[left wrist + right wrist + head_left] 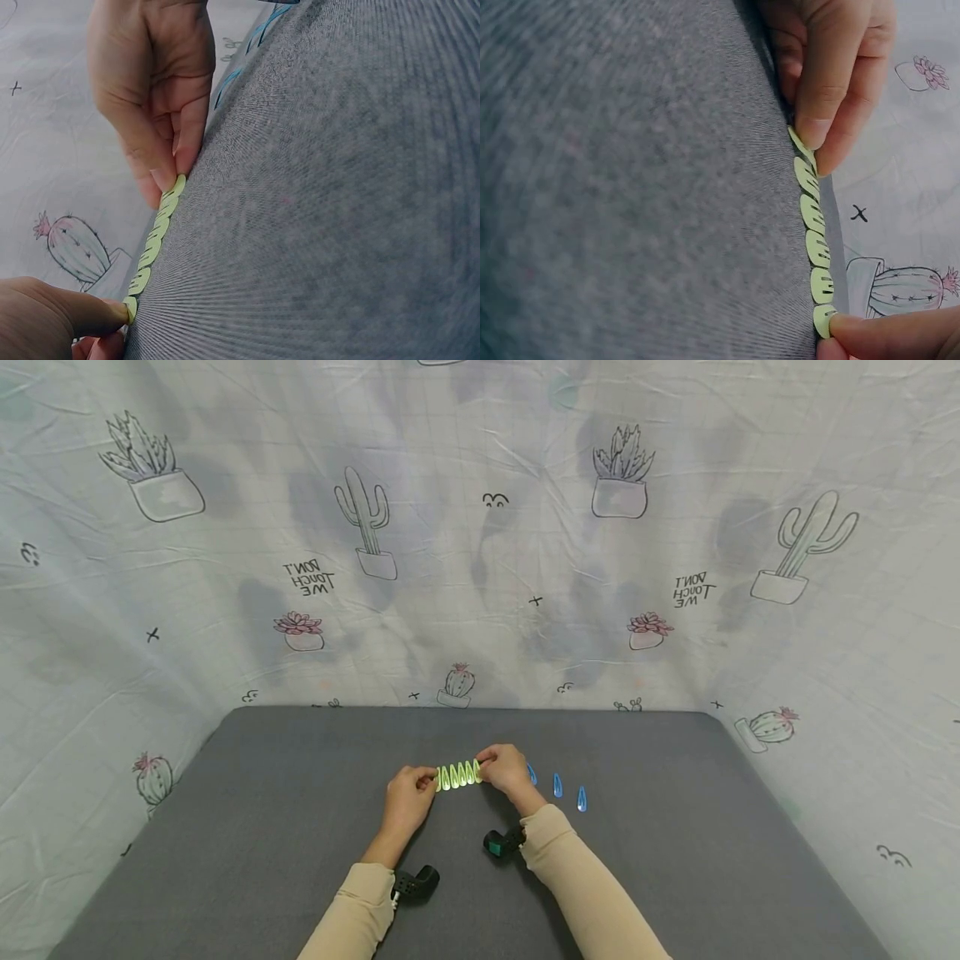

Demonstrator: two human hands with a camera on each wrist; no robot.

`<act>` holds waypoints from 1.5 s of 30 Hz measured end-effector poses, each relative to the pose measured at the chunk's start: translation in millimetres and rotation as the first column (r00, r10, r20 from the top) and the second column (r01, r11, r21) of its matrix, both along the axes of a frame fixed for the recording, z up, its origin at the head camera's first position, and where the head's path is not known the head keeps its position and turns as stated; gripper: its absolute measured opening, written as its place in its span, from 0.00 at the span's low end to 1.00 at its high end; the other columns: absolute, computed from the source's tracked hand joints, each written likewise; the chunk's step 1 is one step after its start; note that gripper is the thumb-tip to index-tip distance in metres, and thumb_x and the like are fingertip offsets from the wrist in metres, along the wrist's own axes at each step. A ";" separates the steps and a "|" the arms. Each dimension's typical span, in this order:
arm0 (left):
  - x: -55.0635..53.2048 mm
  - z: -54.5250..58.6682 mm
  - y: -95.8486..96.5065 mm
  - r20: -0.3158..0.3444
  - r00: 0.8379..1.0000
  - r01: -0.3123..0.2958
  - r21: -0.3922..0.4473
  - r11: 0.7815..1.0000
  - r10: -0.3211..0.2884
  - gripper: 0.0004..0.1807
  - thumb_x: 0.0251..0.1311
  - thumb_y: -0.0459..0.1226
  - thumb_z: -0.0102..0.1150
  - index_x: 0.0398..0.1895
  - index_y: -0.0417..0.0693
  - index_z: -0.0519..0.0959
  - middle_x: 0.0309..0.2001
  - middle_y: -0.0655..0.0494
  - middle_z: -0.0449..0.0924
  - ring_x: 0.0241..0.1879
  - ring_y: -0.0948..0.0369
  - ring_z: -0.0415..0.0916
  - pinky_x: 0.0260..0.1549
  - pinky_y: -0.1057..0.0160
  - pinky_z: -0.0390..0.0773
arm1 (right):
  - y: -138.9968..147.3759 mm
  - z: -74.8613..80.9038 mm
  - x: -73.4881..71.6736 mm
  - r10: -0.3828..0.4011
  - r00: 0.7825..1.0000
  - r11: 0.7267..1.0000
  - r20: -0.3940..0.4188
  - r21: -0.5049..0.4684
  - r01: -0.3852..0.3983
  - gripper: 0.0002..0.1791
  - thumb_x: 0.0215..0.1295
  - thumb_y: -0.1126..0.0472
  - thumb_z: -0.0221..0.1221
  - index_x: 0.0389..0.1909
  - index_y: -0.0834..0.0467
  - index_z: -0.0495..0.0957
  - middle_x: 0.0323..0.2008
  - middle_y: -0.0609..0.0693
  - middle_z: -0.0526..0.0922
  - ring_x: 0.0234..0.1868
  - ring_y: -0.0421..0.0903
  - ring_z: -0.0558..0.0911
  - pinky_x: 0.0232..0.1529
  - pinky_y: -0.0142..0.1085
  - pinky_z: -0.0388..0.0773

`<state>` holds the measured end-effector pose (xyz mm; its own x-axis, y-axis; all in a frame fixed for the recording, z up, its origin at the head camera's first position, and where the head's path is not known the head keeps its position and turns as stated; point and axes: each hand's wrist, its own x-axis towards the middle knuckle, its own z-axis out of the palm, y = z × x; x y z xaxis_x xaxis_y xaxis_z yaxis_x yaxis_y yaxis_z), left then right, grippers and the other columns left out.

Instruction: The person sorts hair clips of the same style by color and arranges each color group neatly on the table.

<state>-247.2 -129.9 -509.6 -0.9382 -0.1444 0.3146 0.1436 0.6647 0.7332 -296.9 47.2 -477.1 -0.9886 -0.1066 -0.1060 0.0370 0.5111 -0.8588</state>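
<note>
Green clip row (454,781) lay on the gray table (300,827). Left hand (408,789) pinched its left-end clip, right hand (506,768) its right-end clip, probably to keep spacing tight. Blue clips (558,787) sat right of the row, apart.

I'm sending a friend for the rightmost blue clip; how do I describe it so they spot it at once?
On the gray table, yellow-green clips run between the left hand and the right hand. Just past the right hand, blue clips form a line slanting downward in the head view. The rightmost blue clip is yours: it ends the line, lowest of all the clips.
</note>
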 end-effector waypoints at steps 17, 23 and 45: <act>1.3 -1.2 -0.4 0.008 1.000 0.006 -0.002 1.000 -0.006 0.07 0.53 0.29 0.63 0.36 0.41 0.85 0.27 0.52 0.75 0.26 0.61 0.71 0.27 0.64 0.70 | -3.1 -1.8 2.3 -0.016 0.998 0.998 -0.059 0.061 0.019 0.11 0.50 0.72 0.61 0.36 0.63 0.84 0.24 0.52 0.82 0.21 0.41 0.74 0.21 0.32 0.69; 0.7 -1.0 -0.6 0.002 1.000 0.005 0.003 1.000 -0.005 0.07 0.53 0.29 0.63 0.35 0.41 0.85 0.26 0.53 0.75 0.26 0.61 0.71 0.28 0.64 0.71 | -2.0 -2.0 4.6 -0.017 0.999 1.000 -0.042 0.023 0.018 0.10 0.54 0.71 0.60 0.38 0.64 0.83 0.29 0.55 0.83 0.24 0.43 0.79 0.24 0.34 0.74; 1.6 1.9 2.1 -0.081 0.997 0.004 0.049 0.999 0.000 0.08 0.54 0.29 0.61 0.37 0.41 0.84 0.28 0.53 0.77 0.27 0.61 0.73 0.28 0.65 0.73 | 35.1 5.8 16.1 0.047 0.991 0.998 -0.127 -0.025 -0.051 0.15 0.64 0.61 0.58 0.50 0.61 0.80 0.41 0.54 0.83 0.37 0.47 0.82 0.35 0.37 0.78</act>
